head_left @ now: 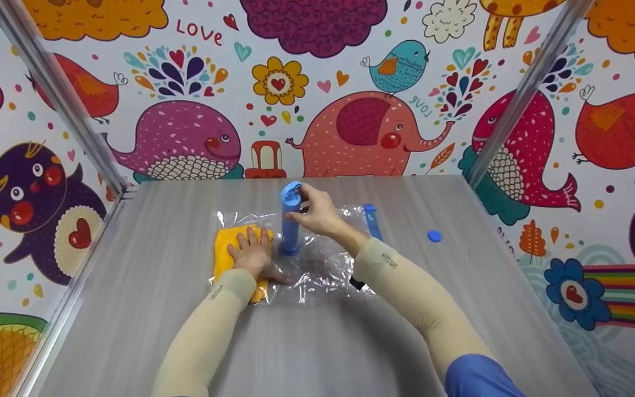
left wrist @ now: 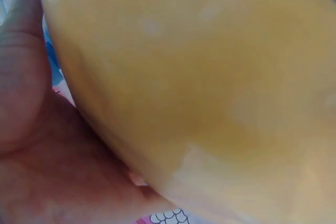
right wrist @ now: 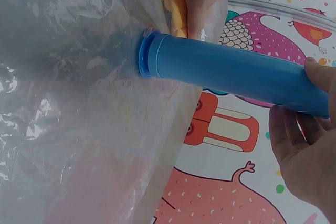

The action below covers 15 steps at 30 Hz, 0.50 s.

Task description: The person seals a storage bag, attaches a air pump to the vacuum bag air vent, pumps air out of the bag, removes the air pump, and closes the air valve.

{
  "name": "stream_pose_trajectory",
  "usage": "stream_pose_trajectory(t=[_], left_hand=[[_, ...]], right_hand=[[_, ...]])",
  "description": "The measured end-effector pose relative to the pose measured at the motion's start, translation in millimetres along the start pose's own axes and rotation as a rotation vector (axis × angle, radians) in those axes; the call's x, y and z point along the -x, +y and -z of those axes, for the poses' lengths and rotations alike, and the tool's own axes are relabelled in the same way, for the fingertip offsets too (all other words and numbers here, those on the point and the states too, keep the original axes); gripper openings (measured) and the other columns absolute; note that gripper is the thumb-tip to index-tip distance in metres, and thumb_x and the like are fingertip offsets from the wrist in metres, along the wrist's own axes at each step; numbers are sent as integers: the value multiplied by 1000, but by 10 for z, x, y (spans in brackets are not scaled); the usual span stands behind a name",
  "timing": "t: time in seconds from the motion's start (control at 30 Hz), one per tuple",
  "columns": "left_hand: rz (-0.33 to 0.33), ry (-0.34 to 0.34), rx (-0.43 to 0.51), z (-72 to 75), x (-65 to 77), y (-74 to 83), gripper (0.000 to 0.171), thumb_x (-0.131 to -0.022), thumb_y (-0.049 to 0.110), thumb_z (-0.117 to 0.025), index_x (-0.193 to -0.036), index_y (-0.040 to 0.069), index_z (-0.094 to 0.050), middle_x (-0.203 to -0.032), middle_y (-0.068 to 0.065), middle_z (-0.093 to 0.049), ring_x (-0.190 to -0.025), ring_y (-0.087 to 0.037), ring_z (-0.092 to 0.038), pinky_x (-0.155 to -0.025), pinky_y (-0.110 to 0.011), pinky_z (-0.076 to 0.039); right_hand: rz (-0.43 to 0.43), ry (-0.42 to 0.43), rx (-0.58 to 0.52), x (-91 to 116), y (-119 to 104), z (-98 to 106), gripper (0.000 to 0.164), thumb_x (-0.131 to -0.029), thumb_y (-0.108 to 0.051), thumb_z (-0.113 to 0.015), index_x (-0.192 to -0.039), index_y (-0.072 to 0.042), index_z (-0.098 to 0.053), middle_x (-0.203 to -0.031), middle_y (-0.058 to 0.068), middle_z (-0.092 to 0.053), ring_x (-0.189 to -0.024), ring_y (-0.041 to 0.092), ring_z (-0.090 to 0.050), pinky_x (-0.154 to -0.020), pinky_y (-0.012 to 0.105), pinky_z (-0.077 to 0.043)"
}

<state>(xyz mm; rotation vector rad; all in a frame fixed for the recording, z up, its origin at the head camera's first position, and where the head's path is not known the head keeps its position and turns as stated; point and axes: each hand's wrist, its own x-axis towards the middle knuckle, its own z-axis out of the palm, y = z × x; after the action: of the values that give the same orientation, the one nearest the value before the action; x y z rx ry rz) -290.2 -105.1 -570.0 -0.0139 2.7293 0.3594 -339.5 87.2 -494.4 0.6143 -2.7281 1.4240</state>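
A clear plastic vacuum bag point(head_left: 317, 275) lies on the table with a folded yellow cloth point(head_left: 222, 251) at its left end. My left hand point(head_left: 252, 255) presses on the cloth with its fingers spread; in the left wrist view the yellow bulge point(left wrist: 199, 87) fills most of the picture beside the palm. A blue hand pump point(head_left: 290, 234) stands upright on the bag, its lower end at the round blue valve point(right wrist: 146, 53) in the right wrist view. Around the pump's top, my right hand point(head_left: 323, 212) grips with thumb and fingers.
A small round blue cap point(head_left: 434, 236) lies on the grey table point(head_left: 146, 264) to the right of the bag. The bag's right edge carries a blue strip point(head_left: 371, 220). Metal posts point(head_left: 64, 94) and patterned walls enclose the table's back and sides.
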Motion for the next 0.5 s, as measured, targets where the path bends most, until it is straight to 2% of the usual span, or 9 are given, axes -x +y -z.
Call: stream_pose_trajectory(t=[0.13,0.3,0.4,0.5], left_hand=[[-5,-16,-29,5,-48,-9,162,-69,72,-99,-180,6,-2,-185,-37,5,-172,-65,0,-133,-89,-8],[-20,-3,8,54,-58,-25,159,-70,74,-97,-180,5,-5,-185,-38,2,-172,-65,-2,-134,-88,-9],[-51,76,80,151,-59,25,149,-75,71,-95,-180,5,-13,-185,-36,-11,-171,-62,-13,-137,-82,-15],[-112,181,211,275,-103,147,137,-80,70,-92,-179,8,-19,-184,-30,-24,-170,-55,-26,-139,-74,-24]], right_hand=[[17,3,7,-18,13,14,62,-93,-11,-92,-147,-7,-62,-142,19,-77,-125,38,-79,-102,47,-69],[29,-22,9,-57,18,55,88,-89,-14,-96,-164,-11,-50,-145,20,-75,-129,38,-77,-107,49,-67],[46,-43,7,-73,15,126,102,-87,-19,-98,-171,-15,-42,-147,19,-72,-132,37,-75,-109,49,-66],[100,-45,11,-96,-5,232,100,-86,-21,-99,-169,-13,-45,-150,19,-70,-130,38,-75,-107,49,-67]])
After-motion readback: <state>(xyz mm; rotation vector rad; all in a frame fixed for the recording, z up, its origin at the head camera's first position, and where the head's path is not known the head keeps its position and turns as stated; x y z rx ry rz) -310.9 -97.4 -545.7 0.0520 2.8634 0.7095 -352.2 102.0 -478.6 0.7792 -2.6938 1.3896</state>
